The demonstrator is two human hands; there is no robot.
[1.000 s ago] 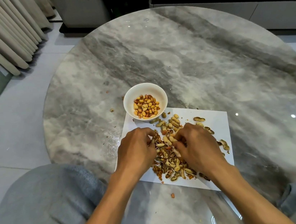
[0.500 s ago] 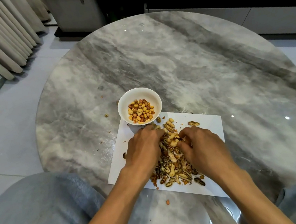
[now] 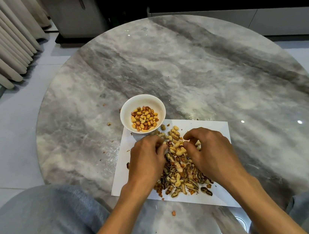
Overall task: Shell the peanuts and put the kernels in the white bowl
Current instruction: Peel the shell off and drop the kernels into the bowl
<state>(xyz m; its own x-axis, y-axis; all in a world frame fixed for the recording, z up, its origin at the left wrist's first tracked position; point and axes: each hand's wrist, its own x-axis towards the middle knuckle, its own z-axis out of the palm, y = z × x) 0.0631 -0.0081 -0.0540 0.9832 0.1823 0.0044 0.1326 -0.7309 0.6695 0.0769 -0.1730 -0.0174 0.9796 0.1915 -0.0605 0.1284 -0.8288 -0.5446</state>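
Observation:
The white bowl [image 3: 124,109] holds several shelled kernels [image 3: 144,118] and stands at the far left corner of a white paper sheet [image 3: 212,130]. A pile of whole peanuts and empty shells [image 3: 179,174] lies on the sheet. My left hand [image 3: 146,161] rests at the pile's left side with fingers curled inward; its fingertips are hidden. My right hand [image 3: 210,151] sits at the pile's right side, thumb and curled fingers closing around a peanut [image 3: 197,143]. Whole peanuts [image 3: 173,135] lie between the hands and the bowl.
All of this sits on a round grey marble table [image 3: 203,75]. Small shell crumbs [image 3: 108,124] lie left of the bowl and one kernel [image 3: 173,213] near the front edge. My grey-clad knees show at both lower corners. Curtains hang at the far left.
Both hands have shifted from the middle of the pile to its far end, closer to the bowl. The camera has tilted, so the table sits lower in view.

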